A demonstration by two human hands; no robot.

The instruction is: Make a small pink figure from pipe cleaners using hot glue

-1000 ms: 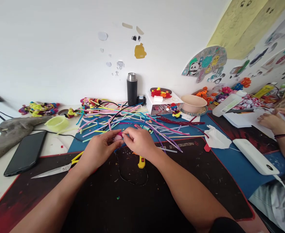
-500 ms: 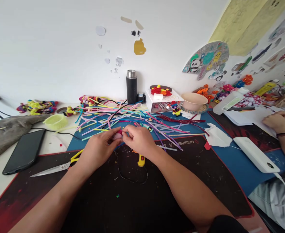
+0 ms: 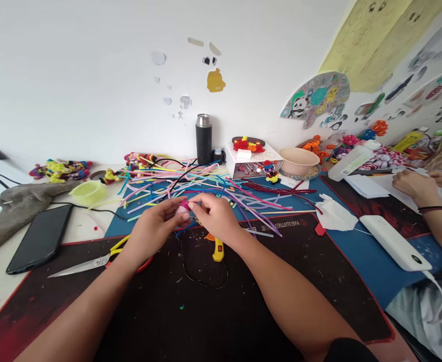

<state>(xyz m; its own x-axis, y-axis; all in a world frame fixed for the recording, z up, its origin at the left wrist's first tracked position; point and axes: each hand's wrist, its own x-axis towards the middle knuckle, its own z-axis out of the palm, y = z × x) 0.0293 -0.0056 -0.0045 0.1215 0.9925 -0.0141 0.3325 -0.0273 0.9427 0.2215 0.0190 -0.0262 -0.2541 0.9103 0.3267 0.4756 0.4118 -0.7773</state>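
Observation:
My left hand [image 3: 156, 221] pinches a small pink craft piece [image 3: 184, 206] between thumb and fingers, above the far edge of the dark mat. From the other side, my right hand [image 3: 215, 215] has thumb and forefinger closed on the same piece, at its magenta top. Part of the piece is hidden by the fingers. Just below my right hand lies a yellow glue gun [image 3: 218, 250] with a black cord. Scissors [image 3: 96, 262] with yellow and red handles rest partly under my left forearm. Many coloured pipe cleaners [image 3: 160, 187] are heaped behind both hands.
A black flask [image 3: 204, 141], a white box [image 3: 256, 160] and a beige bowl [image 3: 299, 162] stand along the wall. On the left is a phone [image 3: 40, 239]; on the right, a power bank [image 3: 394, 244]. Another person's hand [image 3: 415, 188] works over papers at the far right.
The view has tilted up slightly. My hands stay together, with my left fingers a little looser, so more of the pink piece shows. The other person's hand has shifted left.

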